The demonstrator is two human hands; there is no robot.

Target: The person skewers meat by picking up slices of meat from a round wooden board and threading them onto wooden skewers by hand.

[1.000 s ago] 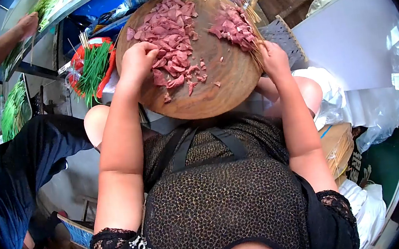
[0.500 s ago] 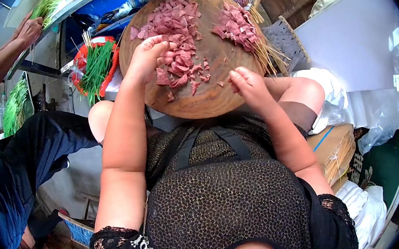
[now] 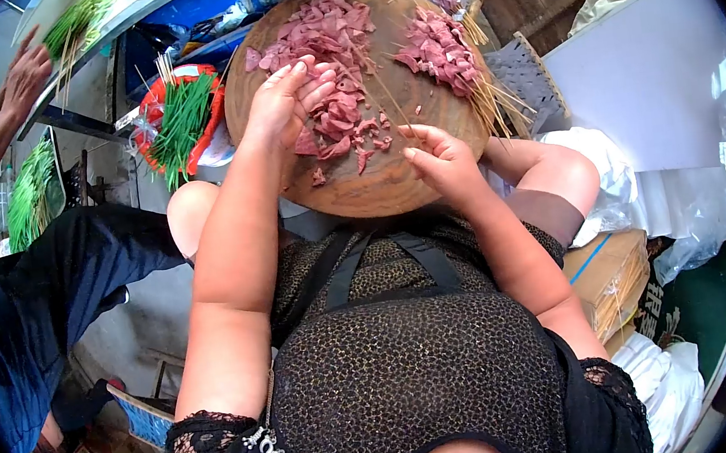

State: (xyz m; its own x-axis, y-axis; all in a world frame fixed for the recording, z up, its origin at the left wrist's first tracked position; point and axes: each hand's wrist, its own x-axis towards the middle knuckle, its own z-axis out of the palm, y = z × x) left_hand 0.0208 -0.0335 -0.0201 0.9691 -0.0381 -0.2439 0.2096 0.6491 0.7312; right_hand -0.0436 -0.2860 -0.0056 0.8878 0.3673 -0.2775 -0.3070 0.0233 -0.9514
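A round wooden board (image 3: 376,180) bears a heap of sliced pink meat (image 3: 327,29) at its left and centre. At its right lies a pile of meat on skewers (image 3: 439,52), the thin sticks pointing down to the right. My right hand (image 3: 443,159) pinches a thin skewer (image 3: 393,108) near the board's lower right, the stick slanting up to the left. Over the left of the heap is my left hand (image 3: 288,102), palm turned up and fingers curled; whether a piece of meat is in it cannot be made out.
A red-rimmed basket with green vegetable skewers (image 3: 183,126) stands left of the board. Another person's hand (image 3: 26,79) is near greens (image 3: 80,21) at upper left. A cardboard box of sticks (image 3: 606,279) and white bags (image 3: 662,376) lie at right.
My right hand has left the skewered pile, come in towards the board's lower middle and now has a skewer. My left hand has turned palm up. The other person's hand has moved off the greens.
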